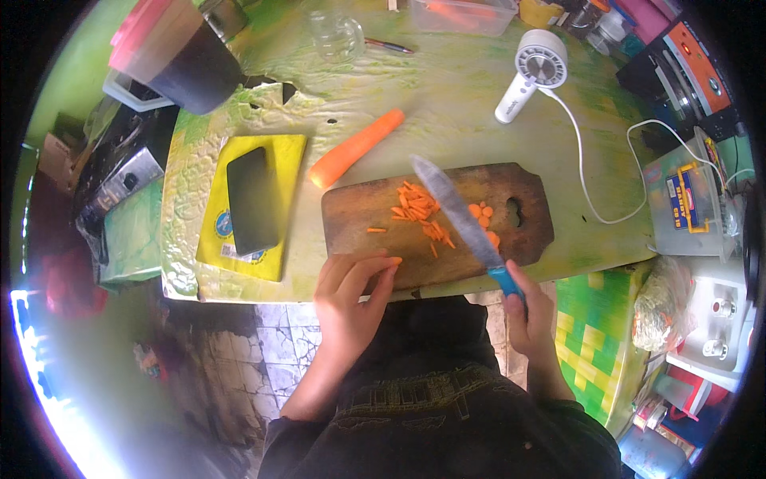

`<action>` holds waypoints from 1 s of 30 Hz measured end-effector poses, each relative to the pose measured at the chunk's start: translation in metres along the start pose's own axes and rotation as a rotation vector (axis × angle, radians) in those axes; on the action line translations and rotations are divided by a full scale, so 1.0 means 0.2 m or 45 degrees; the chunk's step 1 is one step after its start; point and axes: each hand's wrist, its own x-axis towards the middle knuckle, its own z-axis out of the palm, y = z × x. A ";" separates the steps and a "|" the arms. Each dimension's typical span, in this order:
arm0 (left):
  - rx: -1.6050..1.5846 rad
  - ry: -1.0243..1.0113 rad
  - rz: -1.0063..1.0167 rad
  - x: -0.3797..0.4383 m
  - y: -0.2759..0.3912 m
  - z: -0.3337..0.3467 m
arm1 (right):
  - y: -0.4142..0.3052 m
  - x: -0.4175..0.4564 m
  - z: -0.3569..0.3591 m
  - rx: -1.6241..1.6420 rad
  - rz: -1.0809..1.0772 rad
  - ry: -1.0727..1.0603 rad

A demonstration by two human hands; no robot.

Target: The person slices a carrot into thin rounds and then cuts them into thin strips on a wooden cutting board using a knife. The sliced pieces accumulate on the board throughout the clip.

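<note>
My right hand grips the blue handle of a kitchen knife, its blade slanting up and left above a wooden cutting board. Left of the blade lies a heap of carrot sticks; small carrot slices lie on its other side, partly hidden by it. At the board's lower left edge, my left hand pinches a small carrot piece between its fingertips. One stick lies apart, left of the heap. A peeled whole carrot rests on the table just beyond the board.
A dark phone-like slab lies on a yellow packet at left. Behind stand a pitcher of dark liquid, a glass mug, a pen and a plastic tub. A white handheld fan trails its cable at right.
</note>
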 end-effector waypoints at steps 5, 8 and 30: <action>0.154 0.034 0.180 -0.10 -0.09 0.03 | -0.12 0.05 0.09 0.088 -0.088 -0.115; 0.155 0.046 0.286 -0.14 -0.13 0.05 | -0.15 0.06 0.10 0.086 -0.095 -0.186; 0.132 0.102 0.647 -0.20 -0.27 0.08 | -0.09 0.20 0.17 -0.285 -0.626 -0.217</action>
